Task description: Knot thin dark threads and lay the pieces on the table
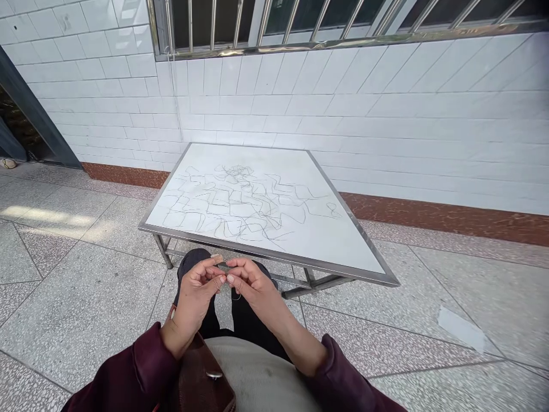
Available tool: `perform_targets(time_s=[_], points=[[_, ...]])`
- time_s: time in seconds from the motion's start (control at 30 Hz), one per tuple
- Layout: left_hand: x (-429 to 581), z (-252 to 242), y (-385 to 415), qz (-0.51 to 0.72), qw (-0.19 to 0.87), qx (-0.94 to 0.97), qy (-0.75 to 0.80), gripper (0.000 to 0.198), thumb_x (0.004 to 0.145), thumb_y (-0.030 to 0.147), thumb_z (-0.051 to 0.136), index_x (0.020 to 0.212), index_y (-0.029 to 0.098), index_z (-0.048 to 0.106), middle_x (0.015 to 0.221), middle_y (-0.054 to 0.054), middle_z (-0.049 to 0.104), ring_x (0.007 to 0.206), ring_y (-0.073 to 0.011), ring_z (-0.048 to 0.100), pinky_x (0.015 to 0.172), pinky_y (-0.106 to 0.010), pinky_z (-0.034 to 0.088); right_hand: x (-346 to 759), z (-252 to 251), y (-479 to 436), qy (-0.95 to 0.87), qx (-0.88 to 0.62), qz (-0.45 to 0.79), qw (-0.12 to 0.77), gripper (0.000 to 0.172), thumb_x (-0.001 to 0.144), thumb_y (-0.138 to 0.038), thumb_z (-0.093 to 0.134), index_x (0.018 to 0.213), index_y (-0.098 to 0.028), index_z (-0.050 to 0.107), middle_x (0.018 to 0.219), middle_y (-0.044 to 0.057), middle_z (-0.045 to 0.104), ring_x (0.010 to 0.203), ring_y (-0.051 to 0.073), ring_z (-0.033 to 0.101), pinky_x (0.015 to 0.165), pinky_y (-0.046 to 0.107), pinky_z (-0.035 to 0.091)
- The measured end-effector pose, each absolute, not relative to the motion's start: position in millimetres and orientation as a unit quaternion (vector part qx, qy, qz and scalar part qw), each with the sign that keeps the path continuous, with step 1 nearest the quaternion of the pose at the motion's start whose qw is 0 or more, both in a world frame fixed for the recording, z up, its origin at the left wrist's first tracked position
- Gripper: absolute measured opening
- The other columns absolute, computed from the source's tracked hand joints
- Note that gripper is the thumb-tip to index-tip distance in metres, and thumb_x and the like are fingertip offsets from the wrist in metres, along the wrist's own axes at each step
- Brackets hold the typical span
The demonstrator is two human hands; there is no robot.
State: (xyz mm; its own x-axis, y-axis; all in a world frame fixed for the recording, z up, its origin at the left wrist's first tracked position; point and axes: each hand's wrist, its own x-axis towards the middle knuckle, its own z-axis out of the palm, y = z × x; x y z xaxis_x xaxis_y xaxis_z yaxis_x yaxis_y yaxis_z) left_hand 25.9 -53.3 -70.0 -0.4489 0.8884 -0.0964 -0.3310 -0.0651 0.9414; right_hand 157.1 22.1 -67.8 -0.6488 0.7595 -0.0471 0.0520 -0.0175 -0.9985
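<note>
My left hand (194,294) and my right hand (256,290) meet above my lap, just in front of the table's near edge. Both are closed, thumbs and fingertips pinched together and almost touching. Between them is a thin strand, like wire or cord; a small loop of it (237,296) shows under my right fingers. Most of the strand is hidden by the fingers. On the white tabletop (343,229) lie many similar thin, dark, bent strands (231,197), spread out singly and in loose crossings, with a denser tangle (235,170) toward the back.
The low table has a metal frame (377,272) and stands by a white tiled wall (257,109) under a barred window (274,26). A brown bag (206,377) rests against my left side. A pale strip (461,328) lies on the speckled floor at right.
</note>
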Motion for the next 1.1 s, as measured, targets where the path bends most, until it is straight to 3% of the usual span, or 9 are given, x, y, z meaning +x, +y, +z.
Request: perform_targets(time_s=[0.17,0.3,0.47,0.7,0.93,1.1], points=[[26,-75,-50,0.68,0.446,0.281,0.51,0.032,0.072,0.026,0.079,0.103,0.019,0.073,0.083,-0.002,0.071,0.076,-0.0133,0.063,0.075,-0.027,0.049,159,-71,26,-0.617,-0.32,0.67,0.26,0.036,0.08,-0.042,0.069,0.107,-0.023,0.054,0.082,-0.001,0.068,0.072,0.015,0.057,0.07,0.031,0.043],[25,-79,-48,0.684,0.419,0.29,0.522,0.035,0.077,0.026,0.076,0.111,0.021,0.07,0.08,0.0,0.071,0.079,-0.0137,0.064,0.08,-0.027,0.049,159,-74,26,-0.593,-0.304,0.702,0.251,0.046,0.071,-0.037,0.079,0.109,-0.025,0.055,0.092,0.002,0.069,0.084,0.018,0.063,0.079,0.034,0.047],[23,-80,-45,0.692,0.443,0.251,0.512,0.039,0.073,0.025,0.079,0.11,0.019,0.07,0.074,0.001,0.07,0.069,-0.0105,0.062,0.073,-0.024,0.048,157,-79,27,-0.596,-0.316,0.692,0.255,0.029,0.078,-0.039,0.073,0.098,-0.023,0.061,0.091,0.002,0.071,0.089,0.018,0.065,0.087,0.036,0.048],[18,-80,-39,0.69,0.48,0.219,0.494,0.042,0.066,0.026,0.085,0.104,0.017,0.072,0.079,-0.001,0.072,0.073,-0.0116,0.063,0.071,-0.024,0.048,156,-81,30,-0.614,-0.303,0.676,0.273,0.02,0.079,-0.035,0.071,0.093,-0.023,0.065,0.091,0.002,0.071,0.088,0.017,0.067,0.085,0.034,0.052],[17,-81,-39,0.682,0.488,0.225,0.495,0.039,0.064,0.025,0.085,0.101,0.017,0.074,0.068,0.002,0.066,0.062,-0.0081,0.055,0.067,-0.023,0.045,159,-78,32,-0.655,-0.309,0.627,0.288,0.012,0.08,-0.032,0.067,0.088,-0.022,0.069,0.089,0.002,0.068,0.084,0.017,0.064,0.081,0.032,0.052],[19,-81,-39,0.692,0.482,0.222,0.489,0.039,0.068,0.024,0.082,0.106,0.018,0.072,0.069,0.003,0.064,0.062,-0.0071,0.053,0.064,-0.021,0.043,157,-82,30,-0.643,-0.326,0.629,0.29,0.016,0.079,-0.033,0.07,0.09,-0.022,0.064,0.082,0.0,0.064,0.076,0.015,0.061,0.072,0.03,0.051]])
